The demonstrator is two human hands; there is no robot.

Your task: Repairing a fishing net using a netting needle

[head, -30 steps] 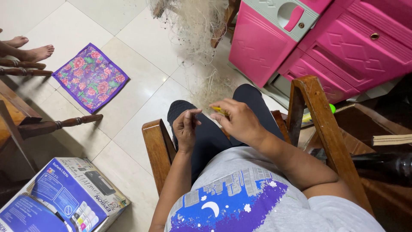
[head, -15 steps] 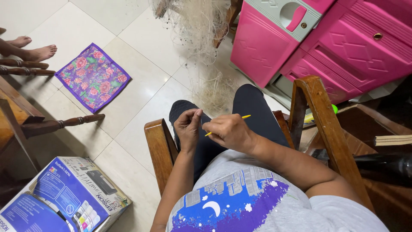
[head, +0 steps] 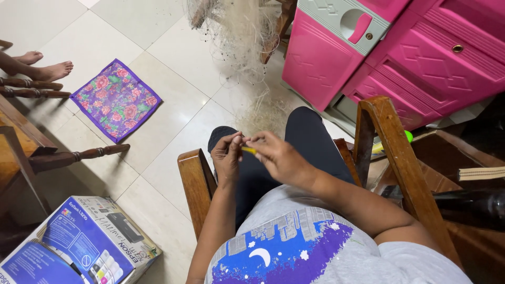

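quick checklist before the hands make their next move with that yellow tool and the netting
1. Yellow tool pinched between both hands: ok.
2. Left hand and right hand meet over the lap: ok.
3. Thread on the tool: cannot tell, too fine.
4. Fishing net within reach: not ok, it hangs beyond the knees.
5. Wooden chair arm clear of the left elbow: ok.

Yellow stick (head: 249, 150), purple cloth (head: 116, 100) with pink and red flowers, pink cabinet (head: 400, 52) with grey top panel, blue and white carton (head: 73, 247), brown wooden chair (head: 197, 181), cream floor tiles (head: 158, 42), grey shirt (head: 336, 252) with purple night-sky print, dark trousers (head: 305, 137).
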